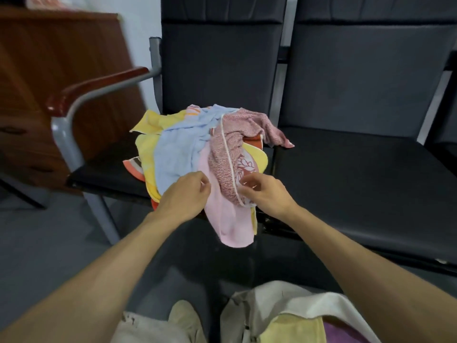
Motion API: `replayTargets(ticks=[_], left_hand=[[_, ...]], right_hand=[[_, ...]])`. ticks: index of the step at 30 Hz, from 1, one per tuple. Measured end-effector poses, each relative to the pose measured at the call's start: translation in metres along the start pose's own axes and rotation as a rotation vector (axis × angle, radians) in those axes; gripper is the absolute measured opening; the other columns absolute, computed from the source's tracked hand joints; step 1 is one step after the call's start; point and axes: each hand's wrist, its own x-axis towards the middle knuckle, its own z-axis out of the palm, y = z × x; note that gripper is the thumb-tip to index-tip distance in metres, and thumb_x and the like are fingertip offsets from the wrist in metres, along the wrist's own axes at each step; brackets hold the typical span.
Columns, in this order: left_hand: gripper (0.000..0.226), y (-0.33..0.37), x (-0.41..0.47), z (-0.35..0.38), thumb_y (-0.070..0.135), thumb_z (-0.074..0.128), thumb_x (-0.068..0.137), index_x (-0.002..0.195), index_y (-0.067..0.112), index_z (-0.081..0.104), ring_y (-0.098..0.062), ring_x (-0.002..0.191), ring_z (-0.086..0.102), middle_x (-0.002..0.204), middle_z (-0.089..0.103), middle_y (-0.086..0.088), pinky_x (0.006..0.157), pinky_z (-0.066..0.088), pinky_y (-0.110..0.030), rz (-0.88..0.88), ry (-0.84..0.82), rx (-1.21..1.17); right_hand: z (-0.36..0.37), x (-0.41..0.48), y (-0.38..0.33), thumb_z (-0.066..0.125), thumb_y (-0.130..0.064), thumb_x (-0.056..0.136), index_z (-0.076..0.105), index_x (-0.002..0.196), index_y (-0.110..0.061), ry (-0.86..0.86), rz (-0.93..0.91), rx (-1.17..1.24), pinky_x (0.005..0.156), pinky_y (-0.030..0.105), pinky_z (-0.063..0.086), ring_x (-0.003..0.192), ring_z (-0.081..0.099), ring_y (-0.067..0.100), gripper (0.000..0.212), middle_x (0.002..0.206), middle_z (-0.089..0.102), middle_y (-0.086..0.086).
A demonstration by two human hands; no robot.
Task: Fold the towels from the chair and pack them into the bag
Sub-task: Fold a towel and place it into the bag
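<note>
On the black chair seat (103,172), beside a wooden cabinet (61,58), jumbled towels (178,149).

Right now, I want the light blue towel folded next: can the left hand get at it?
Probably yes. The left hand is beside the light blue towel, whose top lies uncovered; only its right edge seems to run under the patterned towel.
</note>
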Motion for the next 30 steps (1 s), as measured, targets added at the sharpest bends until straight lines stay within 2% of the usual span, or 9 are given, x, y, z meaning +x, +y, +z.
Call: replayTargets(ticks=[3, 6, 11, 16, 19, 21, 23, 27, 30], left_hand=[[0.023, 0.002, 0.0, -0.001, 0.026, 0.041, 0.096, 0.109, 0.02, 0.06, -0.022, 0.091, 0.06, 0.105, 0.064, -0.003, 0.077, 0.05, -0.037, -0.028, 0.012, -0.004], [0.026, 0.017, 0.001, -0.009, 0.021, 0.043, 0.093, 0.114, 0.02, 0.057, -0.024, 0.091, 0.06, 0.105, 0.063, -0.004, 0.08, 0.051, -0.04, -0.042, 0.067, -0.069], [0.027, 0.042, -0.001, -0.008, 0.021, 0.047, 0.093, 0.119, 0.017, 0.052, -0.025, 0.097, 0.057, 0.106, 0.062, -0.006, 0.078, 0.047, -0.037, -0.137, 0.125, -0.202], [0.016, 0.087, 0.001, 0.004, 0.021, 0.044, 0.094, 0.11, 0.018, 0.047, -0.018, 0.088, 0.051, 0.101, 0.056, 0.002, 0.075, 0.039, -0.033, -0.017, 0.14, -0.18], [0.014, 0.117, 0.009, 0.018, 0.021, 0.046, 0.093, 0.106, 0.018, 0.049, -0.023, 0.093, 0.056, 0.103, 0.059, -0.001, 0.077, 0.044, -0.034, -0.013, 0.093, -0.319], [0.016, 0.13, 0.014, 0.03, 0.02, 0.047, 0.094, 0.109, 0.016, 0.052, -0.021, 0.097, 0.056, 0.105, 0.059, 0.0, 0.078, 0.042, -0.031, -0.049, 0.06, -0.41], [0.021, 0.152, 0.016, 0.045, 0.02, 0.047, 0.096, 0.115, 0.014, 0.052, -0.019, 0.096, 0.055, 0.108, 0.06, -0.001, 0.075, 0.037, -0.028, -0.083, 0.021, -0.478], [0.019, 0.191, 0.015, 0.074, 0.023, 0.047, 0.098, 0.114, 0.015, 0.052, -0.01, 0.084, 0.054, 0.104, 0.061, 0.0, 0.064, 0.038, -0.026, -0.03, -0.066, -0.483], [0.02, 0.208, 0.016, 0.094, 0.02, 0.047, 0.098, 0.114, 0.013, 0.057, -0.009, 0.089, 0.052, 0.1, 0.057, 0.004, 0.074, 0.04, -0.026, 0.056, -0.098, -0.382]], right_hand=[[0.017, 0.01, -0.011, 0.068, -0.035, 0.087, 0.065, 0.091, -0.007, -0.029, -0.01, -0.081, 0.066, 0.029, 0.046, 0.075, 0.056, 0.015, 0.029, 0.083, 0.061, 0.002], [0.019, 0.013, -0.017, 0.067, -0.02, 0.085, 0.045, 0.063, -0.009, -0.081, -0.015, -0.125, 0.051, 0.025, 0.027, 0.058, 0.037, 0.012, 0.032, 0.063, 0.041, 0.001], [-0.006, 0.006, -0.012, 0.067, -0.017, 0.087, 0.059, 0.07, -0.008, -0.014, 0.052, 0.204, 0.062, 0.029, 0.037, 0.063, 0.046, 0.014, 0.021, 0.065, 0.051, -0.001], [-0.071, -0.011, 0.0, 0.049, -0.014, 0.099, 0.052, 0.073, -0.014, 0.155, 0.03, 0.51, 0.075, 0.029, 0.038, 0.076, 0.048, 0.016, 0.026, 0.077, 0.051, 0.005], [-0.115, -0.029, 0.015, 0.044, -0.016, 0.102, 0.05, 0.078, -0.012, 0.22, 0.021, 0.662, 0.081, 0.034, 0.04, 0.083, 0.052, 0.02, 0.025, 0.087, 0.055, 0.009], [-0.136, -0.042, 0.024, 0.042, -0.015, 0.103, 0.049, 0.074, -0.015, 0.231, 0.036, 0.745, 0.077, 0.033, 0.044, 0.077, 0.055, 0.02, 0.03, 0.08, 0.057, 0.007], [-0.159, -0.059, 0.038, 0.04, -0.016, 0.104, 0.05, 0.075, -0.015, 0.255, 0.066, 0.808, 0.071, 0.031, 0.046, 0.069, 0.055, 0.016, 0.031, 0.074, 0.057, 0.001], [-0.187, -0.087, 0.069, 0.041, -0.018, 0.104, 0.06, 0.09, -0.008, 0.342, 0.171, 0.855, 0.076, 0.036, 0.051, 0.072, 0.06, 0.018, 0.026, 0.078, 0.063, 0.005], [-0.196, -0.098, 0.091, 0.045, -0.019, 0.103, 0.06, 0.084, -0.009, 0.385, 0.27, 0.737, 0.078, 0.038, 0.051, 0.072, 0.061, 0.019, 0.026, 0.076, 0.065, 0.005]])
